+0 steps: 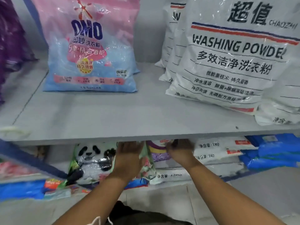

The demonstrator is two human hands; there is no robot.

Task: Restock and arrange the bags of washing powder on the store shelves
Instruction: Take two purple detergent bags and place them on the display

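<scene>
We are working on the lower shelf (53, 153), judging by both hands reaching in under the edge of the upper shelf (113, 120). Our left hand (129, 153) and right hand (180, 149) are apart, either side of a green floral bag (146, 161) standing between the panda bag (92, 161) and the white bags (215, 150); the fingertips are hidden, so we cannot tell the grip. Next we likely seat this bag upright. Above, the OMO bag (88, 51) and big white bags (230, 59) already stand.
</scene>
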